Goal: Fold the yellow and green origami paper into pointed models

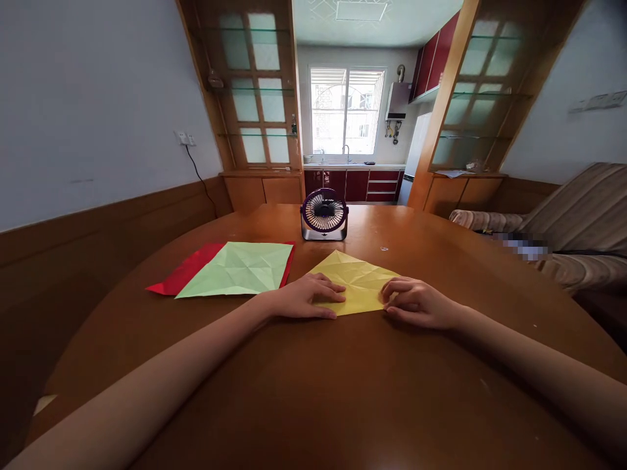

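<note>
Yellow paper sheet: lies flat on the round wooden table, near centre, in front of the small purple desk fan, w/ one corner pointing toward the fan.

Grip state:
- Left hand: palm down, fingers flat, pressing the sheet's left near edge. No pinch; a hold-down only.
- Right hand: fingers curled at the sheet's right corner, tips touching the edge. Whether paper is actually pinched between them cannot be told.

Risks (judgement):
1. Sheet slip. The tabletop looks polished; uneven pressure btwn the two hands could skew the sheet and misalign any fold.
2. Airflow. Fan faces the sheet at close range; whether it is running cannot be told. If it is, a loose corner may lift.
3. Tear or stray crease at the right corner if pulled while the left hand pins the other side.

Appearance: pale yellow, thin, roughly square, set diamond-wise. Faint crease lines cross the surface. Far half is lit, no visible tears.

Adjacent: green sheet, also creased, overlapping a red sheet, to the left, apart from the yellow one.
</note>
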Tool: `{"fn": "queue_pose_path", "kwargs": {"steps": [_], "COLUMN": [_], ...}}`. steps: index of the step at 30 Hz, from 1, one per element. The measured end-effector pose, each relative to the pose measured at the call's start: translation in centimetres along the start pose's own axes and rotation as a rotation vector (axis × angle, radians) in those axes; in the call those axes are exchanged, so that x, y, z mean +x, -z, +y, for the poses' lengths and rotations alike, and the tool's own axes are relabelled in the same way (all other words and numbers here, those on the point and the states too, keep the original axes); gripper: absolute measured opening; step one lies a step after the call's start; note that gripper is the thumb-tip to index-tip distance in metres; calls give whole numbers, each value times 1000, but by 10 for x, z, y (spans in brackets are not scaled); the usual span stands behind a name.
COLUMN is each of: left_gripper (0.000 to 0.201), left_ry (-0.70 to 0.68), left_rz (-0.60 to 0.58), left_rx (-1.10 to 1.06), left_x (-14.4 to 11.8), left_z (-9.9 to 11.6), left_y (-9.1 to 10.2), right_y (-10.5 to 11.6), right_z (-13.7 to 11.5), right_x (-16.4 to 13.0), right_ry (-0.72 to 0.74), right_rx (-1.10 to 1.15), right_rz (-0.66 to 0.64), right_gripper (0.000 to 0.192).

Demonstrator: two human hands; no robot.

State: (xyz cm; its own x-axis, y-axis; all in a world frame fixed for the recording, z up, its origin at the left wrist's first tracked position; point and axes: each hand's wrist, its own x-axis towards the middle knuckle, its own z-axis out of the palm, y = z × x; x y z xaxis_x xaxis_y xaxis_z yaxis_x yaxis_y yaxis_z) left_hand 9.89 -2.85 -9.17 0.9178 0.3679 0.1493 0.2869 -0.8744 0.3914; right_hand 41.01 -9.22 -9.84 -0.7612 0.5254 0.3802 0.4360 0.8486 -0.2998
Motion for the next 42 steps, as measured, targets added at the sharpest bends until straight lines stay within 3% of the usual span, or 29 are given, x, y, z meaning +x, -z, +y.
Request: {"fn": "queue_pose_path", "kwargs": {"steps": [7,12,18,22,26,33,37,42], "left_gripper": [37,37,24,22,19,17,19,20], "left_ry": [-4,3,-170,-272,-324,-286,-268,-221], "left_rz": [78,104,91,91,92,105,118,102], "left_rx": [65,250,582,763,867,863,829,827], "left_x": [2,7,11,12,11,8,7,6], "left_z": [9,20,27,26,23,17,13,8], "left_y": [-4,-10,-15,-16,-15,-13,-13,-14], "right_y": [3,-1,-4,-7,-5,-3,-8,-9], "right_z": [7,8,18,23,20,4,9,15], "right_x": [-7,-8,-10,-10,-9,-5,-6,-5], "right_ry": [-46,-108,-235,-244,-161,-81,-117,-111], "right_rx": [92,189,159,40,-27,53,20,-10], "right_rz": [11,72,234,147,105,118,159,97], "right_gripper": [41,40,32,35,32,28,28,29]}}
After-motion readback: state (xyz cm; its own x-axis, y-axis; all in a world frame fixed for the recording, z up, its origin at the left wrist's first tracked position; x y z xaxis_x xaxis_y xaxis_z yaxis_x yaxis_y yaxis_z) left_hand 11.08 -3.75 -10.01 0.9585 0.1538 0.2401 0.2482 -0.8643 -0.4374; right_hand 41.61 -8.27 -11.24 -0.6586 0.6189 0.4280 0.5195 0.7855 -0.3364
